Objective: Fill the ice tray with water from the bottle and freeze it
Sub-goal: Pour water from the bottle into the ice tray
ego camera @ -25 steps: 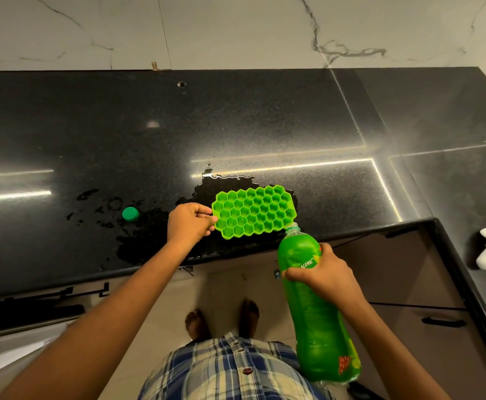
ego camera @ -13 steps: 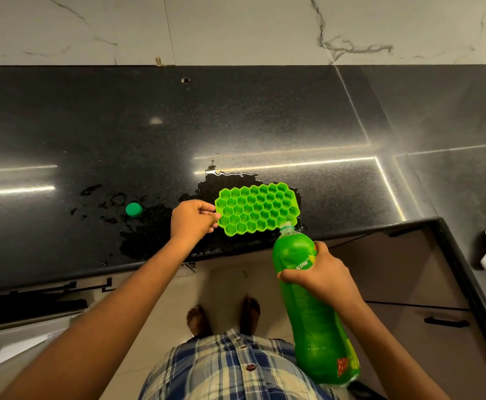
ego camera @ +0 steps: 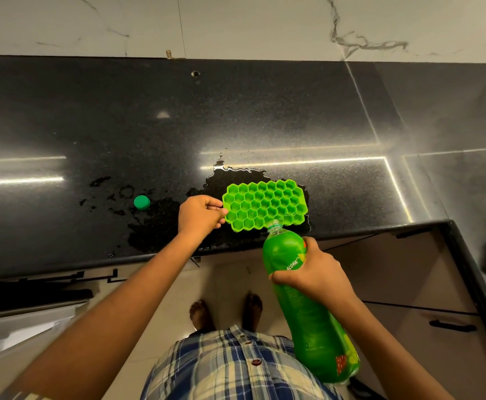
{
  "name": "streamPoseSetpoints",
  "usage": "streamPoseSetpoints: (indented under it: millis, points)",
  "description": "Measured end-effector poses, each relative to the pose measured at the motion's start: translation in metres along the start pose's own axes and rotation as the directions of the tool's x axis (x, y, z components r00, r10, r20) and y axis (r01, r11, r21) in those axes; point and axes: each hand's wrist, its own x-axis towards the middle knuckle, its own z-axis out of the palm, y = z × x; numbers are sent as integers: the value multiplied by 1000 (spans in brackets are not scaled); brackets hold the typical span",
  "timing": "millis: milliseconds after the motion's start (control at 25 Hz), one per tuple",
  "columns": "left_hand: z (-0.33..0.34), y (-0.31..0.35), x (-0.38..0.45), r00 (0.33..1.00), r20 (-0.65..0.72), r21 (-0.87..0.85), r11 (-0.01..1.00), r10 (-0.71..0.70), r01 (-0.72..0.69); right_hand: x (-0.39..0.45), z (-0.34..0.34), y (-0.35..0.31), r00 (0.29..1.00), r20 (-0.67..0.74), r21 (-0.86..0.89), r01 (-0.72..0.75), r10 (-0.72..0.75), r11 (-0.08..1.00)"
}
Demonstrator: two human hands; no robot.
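Pouring step, looks like; left hand (ego camera: 199, 213) pinches the edge of the green honeycomb ice tray (ego camera: 264, 204) on the wet black counter (ego camera: 264, 119); right hand (ego camera: 314, 272) grips the uncapped green bottle (ego camera: 302, 301), mouth at the tray's near edge; next probably needs a gentle tip, since water's already puddled around it.

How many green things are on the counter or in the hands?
3. The ice tray lies on the wet counter, its left edge pinched by the left hand. The cap sits further left. The bottle is in the right hand.
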Motion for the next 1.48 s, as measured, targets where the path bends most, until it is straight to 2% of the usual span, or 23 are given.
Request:
streamPoseSetpoints:
  millis: [560, 920, 1480]
  points:
    - [0, -1, -1, 1000, -8, -20, 1000, -15, 15, 0, 6, -26, 987, 64, -97, 151, -146, 984]
    - [1, 0, -2, 1000, -4, -17, 999, -27, 27, 8, 10, -41, 981, 45, -124, 192, -188, 974]
    - [2, -1, 0, 999, -1, -15, 999, -32, 32, 17, -11, -13, 998, 22, -68, 64, -63, 996]
